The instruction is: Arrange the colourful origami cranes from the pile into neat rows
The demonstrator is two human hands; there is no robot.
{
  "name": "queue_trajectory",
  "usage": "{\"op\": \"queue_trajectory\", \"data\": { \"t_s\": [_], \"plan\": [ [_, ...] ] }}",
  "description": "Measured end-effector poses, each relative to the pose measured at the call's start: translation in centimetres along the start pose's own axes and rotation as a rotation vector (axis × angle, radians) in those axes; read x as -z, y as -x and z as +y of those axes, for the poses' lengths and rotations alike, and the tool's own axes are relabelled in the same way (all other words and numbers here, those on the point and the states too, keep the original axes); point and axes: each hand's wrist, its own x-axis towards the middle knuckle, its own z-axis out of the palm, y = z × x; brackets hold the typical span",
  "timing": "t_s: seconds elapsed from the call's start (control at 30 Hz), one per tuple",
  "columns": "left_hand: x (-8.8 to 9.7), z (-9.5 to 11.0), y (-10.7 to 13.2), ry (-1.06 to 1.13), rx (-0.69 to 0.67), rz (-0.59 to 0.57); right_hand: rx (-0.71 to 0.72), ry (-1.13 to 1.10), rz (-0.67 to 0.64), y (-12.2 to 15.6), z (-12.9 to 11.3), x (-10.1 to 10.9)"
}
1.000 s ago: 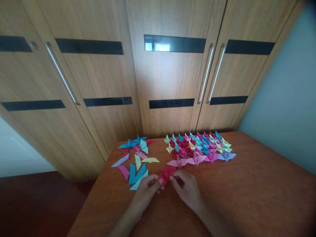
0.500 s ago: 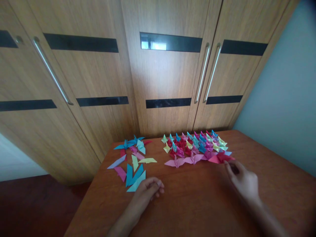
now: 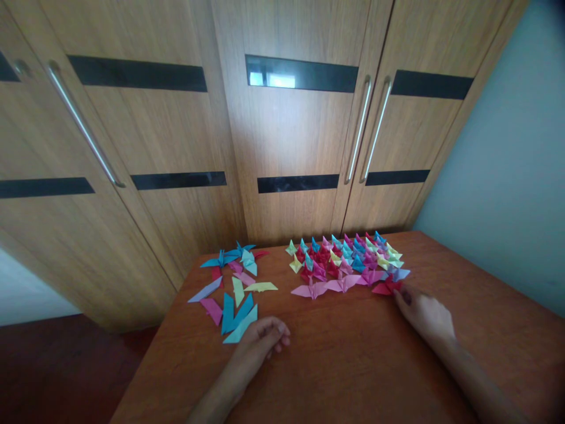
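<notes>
Red crane is on the table, wings spread, at 10 o'clock from the right hand (12 = toward the wooden doors). Right thumb and index are pinched on its right wing; other fingers curled behind them.

Left hand is well apart from it, red crane at its 2 o'clock. Fingers loosely curled, thumb alongside; can't tell if thumb tip touches index. Nearest thing is the pale teal paper at 10 o'clock, partly behind the hand; contact unclear.

Around red crane: lavender crane just beside at 1 o'clock, partly covered by it; magenta crane just beside at 10; two pink cranes in line at 9, wings spread. Behind that row, 11 o'clock from red crane, a tight block of cranes: teal, blue, red, pink, yellow, mostly points up. Too packed to count.

Loose group at 11 from left hand: two blue papers in a V, magenta paper and lavender paper to their 10, two yellow papers to their 12. Farther toward 12: pink and red pieces, two blue cranes with wings out, light teal piece just beside them.
</notes>
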Motion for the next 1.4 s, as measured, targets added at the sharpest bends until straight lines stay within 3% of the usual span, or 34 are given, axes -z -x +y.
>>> {"op": "queue_trajectory", "data": {
  "t_s": [0.23, 0.77, 1.0, 1.4],
  "plan": [
    [-0.1, -0.1, 0.0, -0.001, -0.009, 0.004, -0.019, 0.018, -0.022, -0.2, -0.8, 0.6],
    [0.1, -0.8, -0.3, -0.003, -0.029, -0.023, -0.095, -0.002, -0.003, 0.0, -0.1, 1.1],
    [0.0, -0.7, -0.3, 0.003, -0.026, -0.025, -0.228, 0.006, -0.042, -2.4, 2.9, 0.8],
    [0.2, -0.9, -0.4, 0.01, -0.032, -0.041, -0.164, 0.036, -0.113, -5.5, 4.1, -0.5]
  ]
}}
